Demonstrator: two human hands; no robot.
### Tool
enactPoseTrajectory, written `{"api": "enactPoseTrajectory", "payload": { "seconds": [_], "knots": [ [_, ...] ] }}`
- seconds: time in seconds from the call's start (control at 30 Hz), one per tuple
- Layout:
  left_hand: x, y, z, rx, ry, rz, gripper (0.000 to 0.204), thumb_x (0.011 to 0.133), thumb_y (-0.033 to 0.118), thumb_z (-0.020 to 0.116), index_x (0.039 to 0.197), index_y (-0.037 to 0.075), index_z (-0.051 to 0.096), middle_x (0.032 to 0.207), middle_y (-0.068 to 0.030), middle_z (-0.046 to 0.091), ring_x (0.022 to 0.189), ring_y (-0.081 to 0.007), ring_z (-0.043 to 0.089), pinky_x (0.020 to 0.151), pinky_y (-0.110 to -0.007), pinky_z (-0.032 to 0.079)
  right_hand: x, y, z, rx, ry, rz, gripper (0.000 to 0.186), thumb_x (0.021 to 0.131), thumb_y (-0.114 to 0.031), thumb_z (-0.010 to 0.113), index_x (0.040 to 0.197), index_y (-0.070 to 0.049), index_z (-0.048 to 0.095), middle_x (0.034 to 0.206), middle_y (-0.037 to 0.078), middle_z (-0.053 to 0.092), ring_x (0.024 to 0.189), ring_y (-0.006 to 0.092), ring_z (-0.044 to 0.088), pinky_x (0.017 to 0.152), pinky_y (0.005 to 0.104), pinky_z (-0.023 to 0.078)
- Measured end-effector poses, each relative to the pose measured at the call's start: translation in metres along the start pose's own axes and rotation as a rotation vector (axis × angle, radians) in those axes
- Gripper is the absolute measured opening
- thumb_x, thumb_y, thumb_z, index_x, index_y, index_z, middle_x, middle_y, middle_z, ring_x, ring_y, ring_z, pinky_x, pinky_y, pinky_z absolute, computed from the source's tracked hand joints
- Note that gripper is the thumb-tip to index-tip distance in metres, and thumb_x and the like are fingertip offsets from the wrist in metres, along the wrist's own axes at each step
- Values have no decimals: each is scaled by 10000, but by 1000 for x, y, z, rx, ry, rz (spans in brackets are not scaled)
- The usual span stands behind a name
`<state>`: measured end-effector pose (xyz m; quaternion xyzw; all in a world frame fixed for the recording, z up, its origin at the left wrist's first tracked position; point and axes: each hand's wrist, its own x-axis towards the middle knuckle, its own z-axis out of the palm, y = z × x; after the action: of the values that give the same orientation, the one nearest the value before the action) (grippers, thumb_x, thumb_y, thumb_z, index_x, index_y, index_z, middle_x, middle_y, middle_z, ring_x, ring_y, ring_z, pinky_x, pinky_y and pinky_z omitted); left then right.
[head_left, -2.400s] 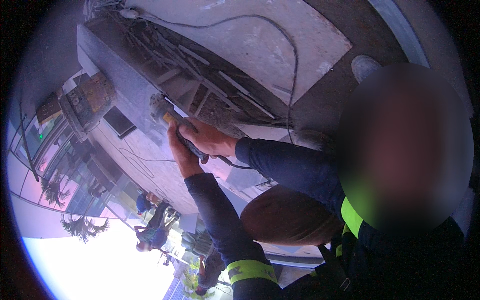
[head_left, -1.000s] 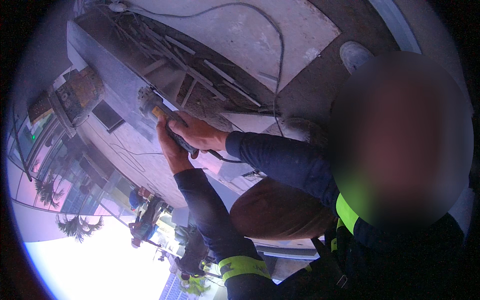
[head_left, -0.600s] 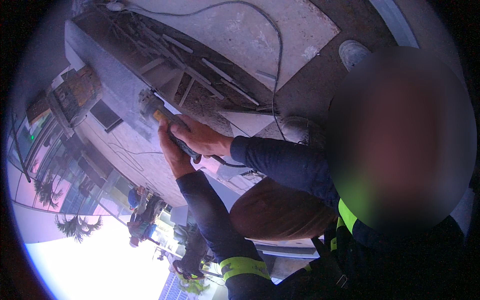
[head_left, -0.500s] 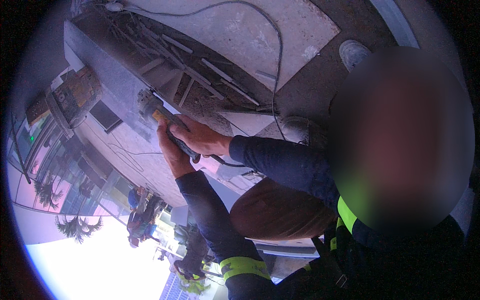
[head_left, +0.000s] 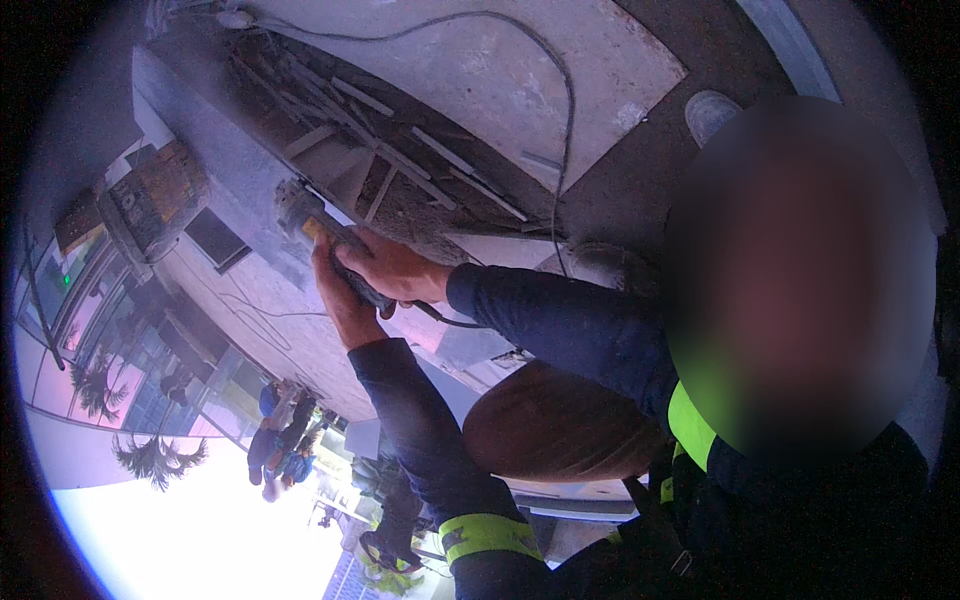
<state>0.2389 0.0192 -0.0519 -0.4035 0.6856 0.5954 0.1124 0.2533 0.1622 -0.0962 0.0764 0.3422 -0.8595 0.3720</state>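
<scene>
An angle grinder (head_left: 352, 243) with a grey metal head, a yellow patch and a dark body is held in both my hands. My left hand (head_left: 340, 290) wraps the body from below, close behind the head. Over the upper side of the body lies my right hand (head_left: 395, 265), with its fingers closed round it. The grinder's head is at the edge of a long pale slab (head_left: 235, 150); its disc cannot be made out clearly. A dark power cord (head_left: 445, 318) leaves the tool's rear end, beside my right wrist.
Thin offcut strips (head_left: 350, 120) lie in a heap beside the slab. A stained pale board (head_left: 480, 70) is on the ground, with a cable (head_left: 568, 90) across it. Several people (head_left: 283, 435) are farther off at lower left. A shoe (head_left: 712, 115) shows at upper right.
Both hands keep their hold on the grinder, which has hardly moved. The view has shifted slightly, and the people in the background have changed position a little.
</scene>
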Motion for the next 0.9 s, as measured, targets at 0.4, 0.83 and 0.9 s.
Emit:
{"api": "enactPoseTrajectory", "payload": {
  "seconds": [0.4,0.83,0.9],
  "knots": [
    [-5,6,-11,39,-13,-6,517,1072,557,588,1172,53,646,990,-114,713,815,-265,711,668,-420,586,-7,-11,7,50,-42,42,595,1157,-491,424,1550,-45,438,874,129,681,495,151,645,353,257,486],
    [-37,-7,3,-12,4,21,469,1104,474,570,1242,34,653,1071,-108,732,927,-239,716,819,-398,582,-39,-15,-3,29,-74,52,601,1154,-473,444,1582,-53,404,983,150,674,518,154,646,359,267,504],
    [-40,-8,3,-19,-1,31,463,1110,464,562,1246,31,655,1070,-105,731,933,-234,715,823,-393,580,-37,-9,-1,52,-77,50,603,1155,-475,444,1590,-59,398,1009,155,672,519,160,646,363,271,514]
  ]
}}
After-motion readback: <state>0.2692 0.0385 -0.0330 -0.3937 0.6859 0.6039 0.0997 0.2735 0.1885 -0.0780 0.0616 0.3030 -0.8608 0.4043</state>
